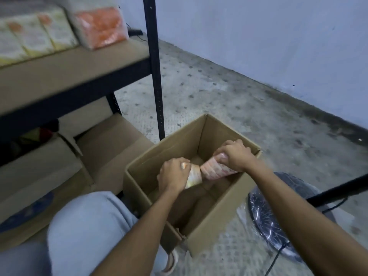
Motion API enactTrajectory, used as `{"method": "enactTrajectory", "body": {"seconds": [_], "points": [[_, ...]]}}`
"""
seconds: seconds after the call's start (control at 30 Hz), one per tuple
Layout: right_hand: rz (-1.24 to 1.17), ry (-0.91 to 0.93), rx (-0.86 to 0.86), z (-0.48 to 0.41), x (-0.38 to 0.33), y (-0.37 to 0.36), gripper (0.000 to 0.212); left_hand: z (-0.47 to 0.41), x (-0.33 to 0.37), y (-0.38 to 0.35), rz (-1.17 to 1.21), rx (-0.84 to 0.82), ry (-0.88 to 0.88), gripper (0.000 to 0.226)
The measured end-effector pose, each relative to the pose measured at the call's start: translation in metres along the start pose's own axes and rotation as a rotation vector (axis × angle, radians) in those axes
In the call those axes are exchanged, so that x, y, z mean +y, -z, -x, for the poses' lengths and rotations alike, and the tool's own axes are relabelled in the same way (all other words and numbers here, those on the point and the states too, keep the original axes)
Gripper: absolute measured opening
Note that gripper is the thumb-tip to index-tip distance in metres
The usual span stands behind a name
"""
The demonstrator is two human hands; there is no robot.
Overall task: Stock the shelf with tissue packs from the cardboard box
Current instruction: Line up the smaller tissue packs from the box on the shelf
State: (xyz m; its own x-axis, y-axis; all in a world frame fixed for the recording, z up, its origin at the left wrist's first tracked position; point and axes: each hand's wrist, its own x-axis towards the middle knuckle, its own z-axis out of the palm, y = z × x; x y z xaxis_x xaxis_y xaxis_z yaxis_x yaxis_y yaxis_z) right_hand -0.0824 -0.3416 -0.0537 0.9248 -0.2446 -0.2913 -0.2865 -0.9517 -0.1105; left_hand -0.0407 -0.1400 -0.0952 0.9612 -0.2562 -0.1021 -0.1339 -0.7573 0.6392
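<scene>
Head view: 1 open cardboard box (219, 222) seen on floor, just right of shelf (69, 70); 2 tissue packs held within box opening, ends touching.
2 hands counted, both arms stretched forward and down, knuckles up; left hand (173, 174) curled tight round yellowish pack (194, 177); right hand (233, 154) curled tight round pink pack (214, 171).
On shelf: 1 orange pack (101, 26) beside row of pale packs (33, 36); row count lost to blur.

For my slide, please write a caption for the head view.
The left hand grips one tissue pack, the right hand another, inside the cardboard box beside the shelf.
</scene>
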Motion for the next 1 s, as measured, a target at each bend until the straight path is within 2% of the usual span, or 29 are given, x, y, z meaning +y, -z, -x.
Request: {"method": "enactTrajectory", "body": {"seconds": [0.27,0.43,0.57,0.67,0.83,1.0], "points": [[-0.082,0.11,0.321,0.049,-0.036,0.06,0.022,0.018,0.022,0.087,0.04,0.148,-0.138,0.019],[-0.059,0.178,0.529,0.077,-0.068,0.106,0.022,0.038,0.04,0.153,0.009,0.309,-0.247,0.019],[-0.041,0.24,0.683,0.1,-0.091,0.143,0.023,0.053,0.053,0.207,0.09,0.411,-0.305,0.02],[-0.034,0.276,0.797,0.117,-0.108,0.17,0.023,0.068,0.06,0.247,0.104,0.53,-0.338,0.022],[-0.09,0.357,0.951,0.139,-0.135,0.206,0.021,0.098,0.07,0.306,0.183,0.719,-0.487,0.02],[-0.178,0.459,1.069,0.148,-0.164,0.226,0.019,0.116,0.055,0.346,0.216,0.921,-0.528,0.017]]}}
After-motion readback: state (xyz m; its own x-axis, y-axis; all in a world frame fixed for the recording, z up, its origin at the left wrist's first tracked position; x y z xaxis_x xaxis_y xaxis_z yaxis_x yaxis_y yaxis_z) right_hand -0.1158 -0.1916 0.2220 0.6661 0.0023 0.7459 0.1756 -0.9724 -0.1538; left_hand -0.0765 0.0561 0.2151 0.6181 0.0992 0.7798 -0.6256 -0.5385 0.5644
